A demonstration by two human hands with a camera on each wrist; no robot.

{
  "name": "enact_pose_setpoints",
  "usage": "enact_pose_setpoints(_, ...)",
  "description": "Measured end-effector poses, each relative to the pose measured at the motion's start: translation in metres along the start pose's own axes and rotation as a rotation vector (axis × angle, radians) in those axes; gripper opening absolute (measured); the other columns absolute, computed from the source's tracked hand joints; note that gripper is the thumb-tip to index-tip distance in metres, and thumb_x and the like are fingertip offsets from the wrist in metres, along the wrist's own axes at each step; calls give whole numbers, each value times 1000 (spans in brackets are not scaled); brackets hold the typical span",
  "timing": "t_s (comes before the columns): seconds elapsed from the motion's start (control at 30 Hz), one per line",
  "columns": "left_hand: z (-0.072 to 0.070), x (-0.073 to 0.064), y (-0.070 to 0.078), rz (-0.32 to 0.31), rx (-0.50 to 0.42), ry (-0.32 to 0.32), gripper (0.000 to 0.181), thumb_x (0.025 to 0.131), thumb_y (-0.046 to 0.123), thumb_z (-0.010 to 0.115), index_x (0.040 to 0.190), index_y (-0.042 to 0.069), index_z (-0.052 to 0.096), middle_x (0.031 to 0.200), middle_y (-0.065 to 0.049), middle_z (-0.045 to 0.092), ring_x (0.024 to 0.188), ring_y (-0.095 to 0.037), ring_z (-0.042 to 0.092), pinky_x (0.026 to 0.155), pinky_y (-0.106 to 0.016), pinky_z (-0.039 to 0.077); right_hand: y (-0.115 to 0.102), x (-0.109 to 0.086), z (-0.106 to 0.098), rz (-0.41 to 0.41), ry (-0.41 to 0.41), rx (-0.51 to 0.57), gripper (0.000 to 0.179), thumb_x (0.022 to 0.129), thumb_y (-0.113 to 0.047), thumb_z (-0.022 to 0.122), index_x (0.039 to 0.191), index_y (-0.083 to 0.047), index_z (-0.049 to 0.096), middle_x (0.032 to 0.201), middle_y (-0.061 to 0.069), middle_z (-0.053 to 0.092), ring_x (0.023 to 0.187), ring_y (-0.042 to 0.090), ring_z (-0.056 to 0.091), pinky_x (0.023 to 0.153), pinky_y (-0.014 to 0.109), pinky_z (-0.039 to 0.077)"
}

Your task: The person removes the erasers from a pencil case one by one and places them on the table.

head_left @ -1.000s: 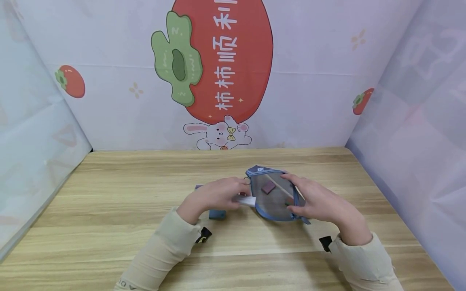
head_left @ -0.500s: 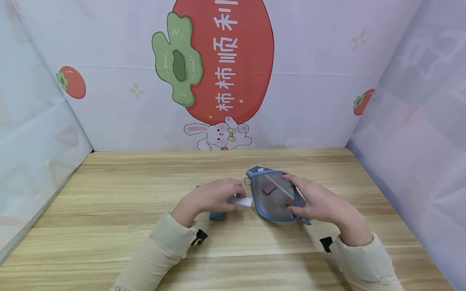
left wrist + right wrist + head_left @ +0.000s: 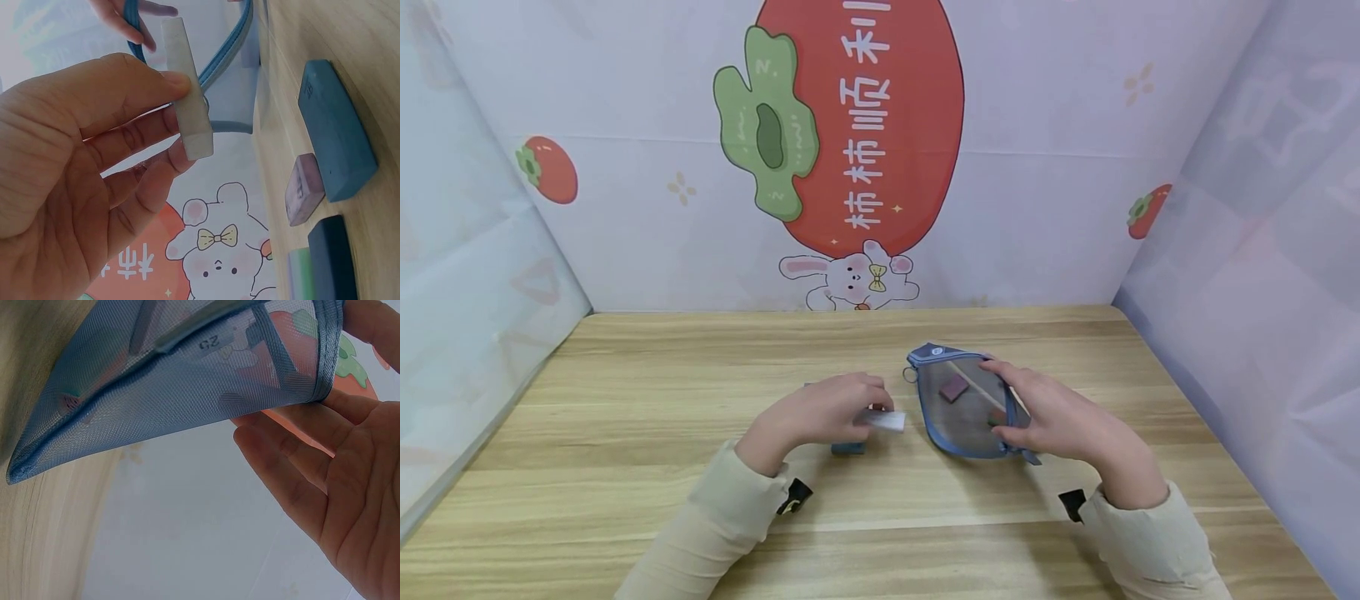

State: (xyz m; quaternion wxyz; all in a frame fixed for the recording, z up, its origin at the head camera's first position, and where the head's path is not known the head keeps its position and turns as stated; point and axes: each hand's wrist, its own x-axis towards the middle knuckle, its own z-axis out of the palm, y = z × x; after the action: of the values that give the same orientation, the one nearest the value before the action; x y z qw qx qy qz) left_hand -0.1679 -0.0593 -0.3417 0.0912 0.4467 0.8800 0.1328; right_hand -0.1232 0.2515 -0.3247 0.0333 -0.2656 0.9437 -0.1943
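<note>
My left hand pinches a white block-shaped eraser between thumb and fingertips, just left of a blue mesh zip pouch. In the left wrist view the eraser stands out beyond the fingertips, above the table. My right hand holds the pouch by its right edge, thumb and fingers spread along the blue trim. Through the mesh show a dark pink block and a thin pale stick. In the right wrist view the mesh rises from the table, with the fingertips at its edge.
Below my left hand on the wooden table lie a teal eraser, a small mauve eraser, a dark navy block and a pastel striped one. Printed sheets wall the back and sides.
My left hand has drawn back to the left with the white eraser, away from the pouch's edge. The right hand and the pouch have stayed nearly still.
</note>
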Motion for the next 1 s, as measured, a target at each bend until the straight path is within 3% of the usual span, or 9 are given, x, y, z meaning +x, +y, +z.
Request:
enact_pose_setpoints(0.67,0,-24,-13,-68,6,1,27,83,4,73,109,9,73,103,1,68,89,-9,57,84,-28,54,-1,0,-2,-8,7,-11,78,83,-16,79,147,2,38,133,23,58,119,37,59,97,54,49)
enact_pose_setpoints(1.0,-4,-40,-20,-43,-4,44,26,81,1,72,106,7,72,99,1,66,83,-9,54,75,-25,51,-2,0,-3,-20,2,-6,78,83,-17,79,147,2,38,135,24,57,120,38,59,97,54,49)
